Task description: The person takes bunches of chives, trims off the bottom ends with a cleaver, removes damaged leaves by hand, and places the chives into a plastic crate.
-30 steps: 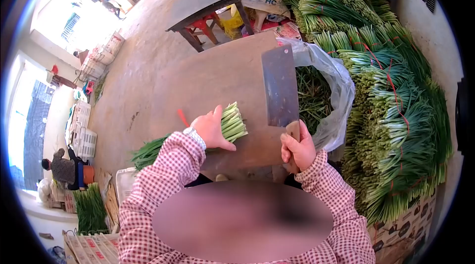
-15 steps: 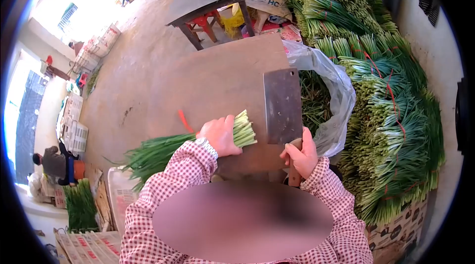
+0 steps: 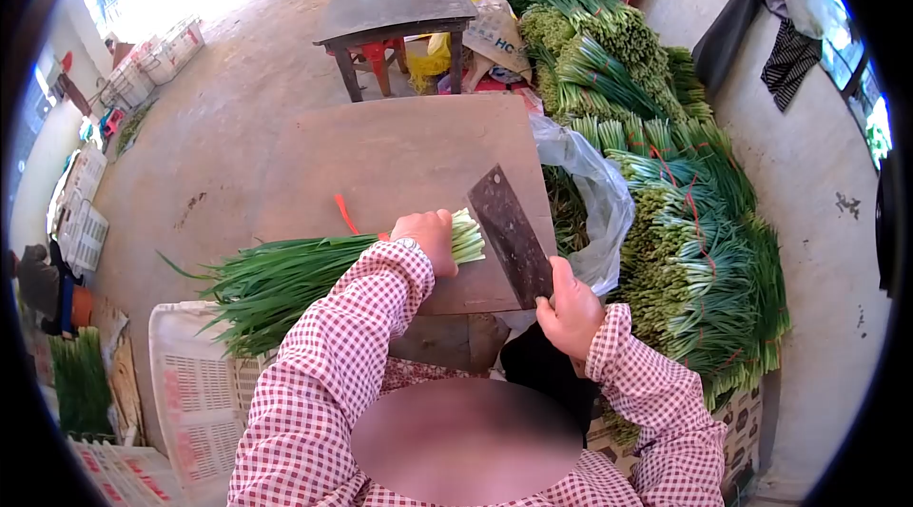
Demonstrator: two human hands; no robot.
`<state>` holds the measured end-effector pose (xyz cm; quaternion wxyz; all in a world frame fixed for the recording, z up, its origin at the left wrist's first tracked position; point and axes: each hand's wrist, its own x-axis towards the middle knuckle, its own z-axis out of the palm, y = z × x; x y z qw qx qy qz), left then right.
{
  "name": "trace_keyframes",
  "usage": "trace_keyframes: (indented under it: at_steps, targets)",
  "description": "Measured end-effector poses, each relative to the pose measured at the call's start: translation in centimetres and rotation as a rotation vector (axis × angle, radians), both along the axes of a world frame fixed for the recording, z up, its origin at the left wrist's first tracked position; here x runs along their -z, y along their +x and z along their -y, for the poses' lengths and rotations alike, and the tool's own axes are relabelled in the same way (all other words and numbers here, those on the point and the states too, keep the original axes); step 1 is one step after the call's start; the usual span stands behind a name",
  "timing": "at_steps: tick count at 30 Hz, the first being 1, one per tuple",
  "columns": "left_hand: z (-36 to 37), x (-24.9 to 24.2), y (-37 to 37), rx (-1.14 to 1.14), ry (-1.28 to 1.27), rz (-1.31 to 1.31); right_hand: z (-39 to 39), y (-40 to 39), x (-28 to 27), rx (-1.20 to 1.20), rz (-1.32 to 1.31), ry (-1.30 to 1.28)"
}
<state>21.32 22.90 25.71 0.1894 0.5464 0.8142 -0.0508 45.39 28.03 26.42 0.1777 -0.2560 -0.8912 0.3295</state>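
My left hand (image 3: 430, 238) is closed around a bundle of garlic chives (image 3: 276, 277), near its pale cut ends. The long green leaves trail left past the edge of the brown board (image 3: 399, 150). A red tie (image 3: 345, 214) sticks up beside the bundle. In my right hand (image 3: 571, 309) is a cleaver (image 3: 509, 233), gripped by its handle, which my fingers mostly hide. Its dark blade is tilted, the top leaning left, just right of the cut ends and apart from them.
Tied chive bundles (image 3: 675, 250) are piled high on the right. A clear plastic bag (image 3: 599, 203) with green trimmings hangs by the board's right edge. A white crate (image 3: 195, 393) stands at lower left. Beyond the board is a dark table (image 3: 395, 10). A person (image 3: 40, 283) sits far left.
The cleaver has tilted left and moved closer to the cut ends. My left hand still holds the chives. The camera view has shifted, showing more of the right wall.
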Motion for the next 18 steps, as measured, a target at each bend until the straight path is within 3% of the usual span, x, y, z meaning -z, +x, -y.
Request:
trace_keyframes:
  at_steps: [9,13,15,18]
  targets:
    - [0.0,0.2,-0.4,-0.011,0.023,0.04,1.5,-0.6,-0.3,-0.01,0.197,0.018]
    - [0.0,0.2,-0.4,-0.012,0.007,0.062,1.9,-0.9,-0.8,-0.026,0.161,0.071]
    - [0.0,0.2,-0.4,-0.012,0.001,0.05,1.7,-1.3,-1.3,0.039,0.409,-0.004]
    - [-0.1,0.4,-0.3,0.001,-0.005,0.03,0.8,-1.4,-1.4,-0.013,0.403,0.031]
